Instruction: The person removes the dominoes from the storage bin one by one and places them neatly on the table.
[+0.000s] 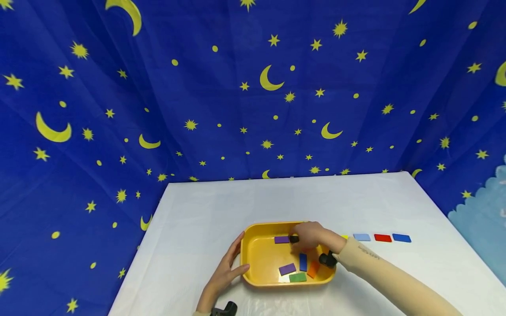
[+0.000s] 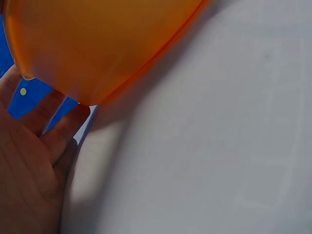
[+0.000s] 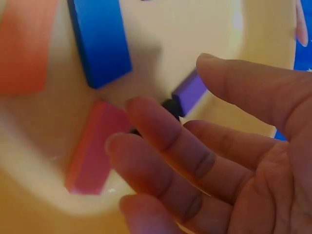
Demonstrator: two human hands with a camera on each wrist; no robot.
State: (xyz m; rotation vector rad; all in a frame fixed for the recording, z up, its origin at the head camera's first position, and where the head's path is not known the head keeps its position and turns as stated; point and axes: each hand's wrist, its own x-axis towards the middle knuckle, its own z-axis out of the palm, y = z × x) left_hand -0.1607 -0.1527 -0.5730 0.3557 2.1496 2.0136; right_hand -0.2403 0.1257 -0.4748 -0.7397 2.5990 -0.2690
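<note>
A yellow plastic basin (image 1: 258, 281) stands on the table with flat coloured blocks inside. My left hand (image 1: 225, 270) rests against its left end, fingers extended and spread along the outside, thumb at the rim; the left wrist view shows fingertips touching the wall. My right hand (image 1: 310, 235) reaches into the basin's right part. In the right wrist view its fingers are loosely bent, with no block seen between them, beside a pinkish-red block (image 3: 95, 151). Past the fingers lie a purple block (image 3: 190, 92) and a small black piece (image 3: 171, 106), partly hidden.
Also in the basin are a blue block (image 1: 303, 262), an orange block (image 1: 313, 269), a green block (image 1: 298, 277) and another purple block (image 1: 287, 269). Right of it, a partly covered yellow block (image 1: 345, 237), light blue block (image 1: 361, 237), red block (image 1: 382, 238) and dark blue block (image 1: 401, 238) form a row.
</note>
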